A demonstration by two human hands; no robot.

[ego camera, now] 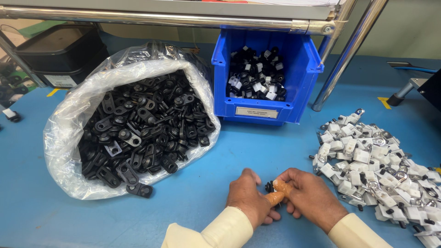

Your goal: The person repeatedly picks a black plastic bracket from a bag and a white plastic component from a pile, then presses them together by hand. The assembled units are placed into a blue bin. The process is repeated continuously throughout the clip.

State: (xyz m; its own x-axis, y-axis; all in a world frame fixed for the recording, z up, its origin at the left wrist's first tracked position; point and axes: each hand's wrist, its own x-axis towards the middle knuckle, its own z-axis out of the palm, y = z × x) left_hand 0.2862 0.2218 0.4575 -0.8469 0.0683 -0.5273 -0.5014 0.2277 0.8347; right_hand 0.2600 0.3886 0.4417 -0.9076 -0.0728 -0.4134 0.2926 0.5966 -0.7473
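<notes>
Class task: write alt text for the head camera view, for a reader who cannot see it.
Two hands, left hand and right hand, pinch a small black part together over a blue table. An open plastic bag of black parts lies left, white parts right, a blue bin behind.

Both grips, left and right, wear cream sleeves and orange finger cots

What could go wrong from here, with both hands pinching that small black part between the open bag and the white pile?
The small black part is pinched only at the tips of the left hand and right hand; it could slip onto the blue table.

One black piece already lies outside the plastic bag; more may spill over the sagging rim.

The white pile sits near the right wrist, so a sleeve could scatter it.
</notes>
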